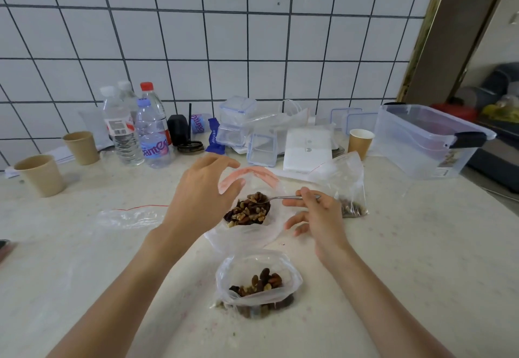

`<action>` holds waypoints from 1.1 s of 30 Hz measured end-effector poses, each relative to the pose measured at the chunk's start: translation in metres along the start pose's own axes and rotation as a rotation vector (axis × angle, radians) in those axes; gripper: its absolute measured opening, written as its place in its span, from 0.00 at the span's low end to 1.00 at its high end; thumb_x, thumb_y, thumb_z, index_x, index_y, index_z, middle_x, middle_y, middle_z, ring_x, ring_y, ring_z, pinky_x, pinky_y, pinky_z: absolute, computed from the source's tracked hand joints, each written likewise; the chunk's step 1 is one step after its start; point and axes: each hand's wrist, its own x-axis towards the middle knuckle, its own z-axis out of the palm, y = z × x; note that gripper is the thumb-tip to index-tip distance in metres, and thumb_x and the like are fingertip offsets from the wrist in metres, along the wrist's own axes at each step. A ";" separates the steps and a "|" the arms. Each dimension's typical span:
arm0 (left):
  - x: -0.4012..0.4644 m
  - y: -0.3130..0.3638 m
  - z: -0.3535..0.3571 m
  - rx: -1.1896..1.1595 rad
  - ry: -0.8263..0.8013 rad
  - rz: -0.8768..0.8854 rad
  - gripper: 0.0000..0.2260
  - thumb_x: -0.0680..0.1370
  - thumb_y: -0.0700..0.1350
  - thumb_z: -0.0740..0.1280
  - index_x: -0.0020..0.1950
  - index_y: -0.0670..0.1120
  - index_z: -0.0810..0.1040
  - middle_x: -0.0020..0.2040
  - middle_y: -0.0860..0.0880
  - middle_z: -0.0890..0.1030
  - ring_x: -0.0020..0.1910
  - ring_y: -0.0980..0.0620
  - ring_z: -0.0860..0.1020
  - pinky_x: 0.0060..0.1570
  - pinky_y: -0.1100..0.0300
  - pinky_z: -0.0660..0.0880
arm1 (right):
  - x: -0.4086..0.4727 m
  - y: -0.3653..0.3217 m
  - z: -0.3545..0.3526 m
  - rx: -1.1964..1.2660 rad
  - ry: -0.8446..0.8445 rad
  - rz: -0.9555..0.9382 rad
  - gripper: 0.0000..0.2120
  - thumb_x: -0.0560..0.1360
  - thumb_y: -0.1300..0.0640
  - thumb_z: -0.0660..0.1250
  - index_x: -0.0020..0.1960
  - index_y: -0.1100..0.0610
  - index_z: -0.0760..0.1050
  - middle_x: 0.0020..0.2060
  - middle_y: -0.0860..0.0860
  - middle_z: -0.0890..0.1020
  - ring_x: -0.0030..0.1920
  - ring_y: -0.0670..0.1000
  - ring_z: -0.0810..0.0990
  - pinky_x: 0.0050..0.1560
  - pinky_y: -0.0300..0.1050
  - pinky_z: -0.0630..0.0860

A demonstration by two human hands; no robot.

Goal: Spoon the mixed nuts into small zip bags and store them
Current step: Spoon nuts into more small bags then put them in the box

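A: Well, how is the large clear plastic bag of mixed nuts (247,214) being judged for handling?

B: Probably as limp and light in the film, loose and shifting in the load; its red-edged mouth (247,173) is being held up and open by the left hand (202,197), fingers curled over the far-left rim; that rim is judged the right place for a hold, since thin film would likely fold shut elsewhere.

A: And the slim metal spoon (283,198)?

B: Stiff and probably slippery; its handle is being pinched near the end by the thumb and first fingers of the right hand (317,217), the other fingers being left loosely spread; its bowl, heaped with nuts, is being kept over the large bag, between the two hands.

A: Where is the small clear zip bag (258,282) being kept?

B: On the pale speckled counter (407,259), nearer the body than both hands, untouched, mouth gaping, partly filled.
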 end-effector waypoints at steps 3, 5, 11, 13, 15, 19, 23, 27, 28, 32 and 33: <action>-0.015 0.000 -0.012 -0.016 0.018 -0.003 0.13 0.80 0.56 0.69 0.63 0.55 0.80 0.58 0.57 0.78 0.50 0.60 0.77 0.50 0.63 0.72 | -0.007 -0.015 -0.003 -0.013 -0.008 -0.025 0.12 0.85 0.53 0.62 0.57 0.61 0.78 0.44 0.56 0.89 0.30 0.58 0.85 0.21 0.41 0.73; -0.025 -0.001 -0.018 -0.045 -0.019 -0.029 0.09 0.80 0.56 0.69 0.58 0.56 0.81 0.51 0.59 0.79 0.45 0.61 0.78 0.44 0.66 0.74 | -0.016 -0.025 -0.005 -0.027 -0.020 -0.053 0.12 0.85 0.53 0.62 0.56 0.61 0.78 0.44 0.56 0.89 0.32 0.59 0.86 0.21 0.41 0.73; -0.055 -0.005 -0.013 -0.167 -0.271 -0.115 0.12 0.79 0.64 0.66 0.46 0.59 0.83 0.39 0.60 0.83 0.36 0.60 0.81 0.39 0.61 0.78 | -0.057 -0.052 -0.025 -0.036 -0.060 -0.113 0.13 0.84 0.52 0.64 0.54 0.62 0.78 0.44 0.59 0.88 0.34 0.61 0.87 0.21 0.44 0.73; -0.063 -0.006 -0.009 -0.227 -0.353 -0.107 0.12 0.78 0.65 0.65 0.44 0.60 0.83 0.39 0.59 0.84 0.37 0.60 0.81 0.39 0.62 0.77 | -0.073 -0.055 -0.033 -0.045 -0.065 -0.095 0.13 0.84 0.51 0.65 0.54 0.62 0.78 0.44 0.60 0.88 0.35 0.62 0.87 0.21 0.43 0.73; -0.069 -0.006 -0.006 -0.266 -0.399 -0.085 0.13 0.78 0.66 0.65 0.44 0.60 0.84 0.41 0.60 0.84 0.40 0.63 0.81 0.40 0.63 0.75 | -0.087 -0.053 -0.042 -0.055 -0.070 -0.074 0.13 0.84 0.51 0.65 0.53 0.62 0.78 0.44 0.61 0.88 0.35 0.63 0.87 0.21 0.43 0.73; -0.077 -0.003 -0.005 -0.332 -0.437 -0.080 0.20 0.73 0.72 0.62 0.43 0.60 0.84 0.44 0.59 0.85 0.42 0.62 0.81 0.43 0.66 0.74 | -0.107 -0.039 -0.054 -0.066 -0.064 -0.035 0.13 0.84 0.52 0.64 0.52 0.63 0.78 0.43 0.63 0.87 0.34 0.65 0.86 0.21 0.43 0.72; -0.081 0.002 -0.006 -0.378 -0.426 -0.056 0.12 0.76 0.65 0.69 0.45 0.58 0.86 0.41 0.62 0.83 0.36 0.64 0.78 0.38 0.72 0.72 | -0.118 -0.026 -0.055 -0.121 -0.100 -0.108 0.12 0.84 0.52 0.64 0.50 0.60 0.79 0.42 0.61 0.87 0.35 0.65 0.86 0.22 0.44 0.73; -0.083 0.006 -0.003 -0.473 -0.409 -0.037 0.04 0.79 0.52 0.73 0.48 0.54 0.88 0.42 0.58 0.85 0.36 0.58 0.79 0.39 0.63 0.77 | -0.129 -0.023 -0.059 -0.441 -0.205 -0.495 0.10 0.84 0.48 0.63 0.52 0.51 0.81 0.43 0.51 0.87 0.39 0.54 0.87 0.30 0.45 0.78; -0.084 0.006 -0.003 -0.493 -0.402 -0.045 0.04 0.79 0.52 0.73 0.48 0.54 0.88 0.43 0.57 0.85 0.37 0.55 0.79 0.40 0.61 0.78 | -0.132 -0.023 -0.062 -0.590 -0.240 -0.647 0.11 0.84 0.47 0.62 0.54 0.51 0.81 0.44 0.49 0.87 0.41 0.51 0.87 0.35 0.44 0.79; -0.087 0.004 0.000 -0.562 -0.347 -0.076 0.03 0.79 0.53 0.73 0.47 0.58 0.87 0.45 0.58 0.85 0.39 0.50 0.80 0.40 0.59 0.78 | -0.138 -0.023 -0.073 -1.010 -0.289 -1.142 0.13 0.85 0.53 0.63 0.56 0.60 0.82 0.44 0.48 0.84 0.42 0.48 0.82 0.39 0.43 0.79; -0.087 0.004 0.001 -0.572 -0.333 -0.080 0.03 0.79 0.54 0.73 0.47 0.59 0.87 0.46 0.58 0.85 0.40 0.48 0.80 0.40 0.57 0.79 | -0.139 -0.023 -0.074 -1.015 -0.281 -1.162 0.12 0.85 0.54 0.63 0.56 0.61 0.83 0.44 0.49 0.84 0.42 0.49 0.83 0.39 0.43 0.79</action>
